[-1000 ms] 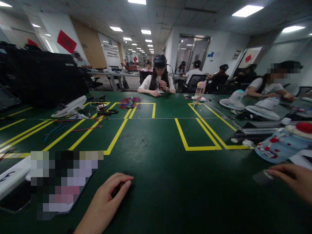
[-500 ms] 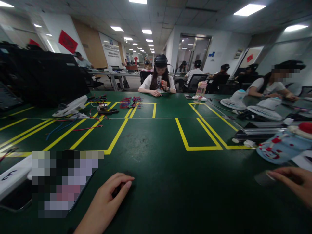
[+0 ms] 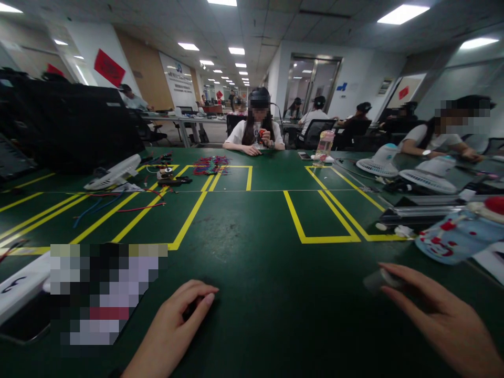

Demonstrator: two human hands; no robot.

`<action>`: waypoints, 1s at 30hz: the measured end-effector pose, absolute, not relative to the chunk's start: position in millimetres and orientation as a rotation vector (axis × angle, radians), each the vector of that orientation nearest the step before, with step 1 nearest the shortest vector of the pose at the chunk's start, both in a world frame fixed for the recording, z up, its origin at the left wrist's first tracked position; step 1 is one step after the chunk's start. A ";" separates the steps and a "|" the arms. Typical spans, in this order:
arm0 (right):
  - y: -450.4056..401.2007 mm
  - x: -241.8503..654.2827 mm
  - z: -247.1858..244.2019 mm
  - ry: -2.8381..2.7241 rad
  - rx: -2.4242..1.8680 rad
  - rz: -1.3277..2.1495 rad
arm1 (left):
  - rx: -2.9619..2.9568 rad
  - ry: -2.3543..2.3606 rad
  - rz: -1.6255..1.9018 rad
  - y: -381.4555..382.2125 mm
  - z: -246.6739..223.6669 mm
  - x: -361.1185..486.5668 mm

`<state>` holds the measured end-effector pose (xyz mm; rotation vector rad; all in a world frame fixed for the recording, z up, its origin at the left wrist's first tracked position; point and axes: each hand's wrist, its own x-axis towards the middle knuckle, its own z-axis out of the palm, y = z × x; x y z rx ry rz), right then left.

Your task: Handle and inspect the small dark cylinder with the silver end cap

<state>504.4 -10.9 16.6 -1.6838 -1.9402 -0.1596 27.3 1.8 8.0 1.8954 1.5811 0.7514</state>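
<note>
My left hand point(image 3: 179, 317) rests on the green table point(image 3: 271, 283) at the lower left, its fingers curled and thumb against the index finger; whatever is between them, if anything, is hidden. At the lower right, my right hand point(image 3: 437, 307) holds a small grey cylinder point(image 3: 374, 282) between thumb and fingers, slightly blurred. The cylinder points leftward, and its far end looks dark and partly see-through. A blue bottle with a red lid point(image 3: 452, 236) stands behind my right hand.
Across the table sits a person point(image 3: 258, 126). Wires point(image 3: 210, 165), a white fan point(image 3: 114, 173) and yellow tape lines lie ahead. White fans point(image 3: 378, 161), metal profiles point(image 3: 421, 210) and a pink bottle point(image 3: 324, 147) are at the right. A pixelated item point(image 3: 118, 294) lies left.
My right hand has moved left over the table with the grey cylinder in it, and more of the hand shows. My left hand has hardly moved.
</note>
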 end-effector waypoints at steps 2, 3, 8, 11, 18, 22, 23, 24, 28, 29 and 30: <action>-9.3 438.4 31.9 -2.130 -1.434 0.023 | 1.889 1.590 0.732 1.7 5.5 25.5; -8.2 406.9 36.3 -2.215 -1.304 0.155 | 1.889 1.591 0.725 1.8 4.2 24.1; -2.1 310.0 27.4 -2.256 -1.051 0.646 | 1.902 1.585 0.714 2.9 4.0 21.6; 0.7 299.9 11.7 -2.138 -1.141 0.805 | 1.911 1.537 0.745 1.8 16.1 39.6; 5.6 302.0 -3.5 -1.913 -1.236 1.074 | 2.031 1.271 0.803 2.4 55.2 110.9; 8.5 300.1 1.0 -1.915 -1.187 1.099 | 2.051 1.296 0.820 8.7 55.4 115.7; 9.0 299.5 2.1 -1.920 -1.175 1.100 | 2.059 1.298 0.818 9.8 54.5 114.7; 9.3 298.9 2.9 -1.931 -1.168 1.090 | 2.068 1.295 0.815 10.5 53.8 113.9; 9.1 298.7 5.0 -1.977 -1.171 1.037 | 2.082 1.256 0.817 11.5 57.3 113.8; 8.8 299.9 5.6 -1.988 -1.178 1.028 | 2.071 1.245 0.834 11.8 59.2 113.5; 8.3 301.6 6.3 -1.996 -1.186 1.021 | 2.053 1.237 0.857 12.3 60.9 112.5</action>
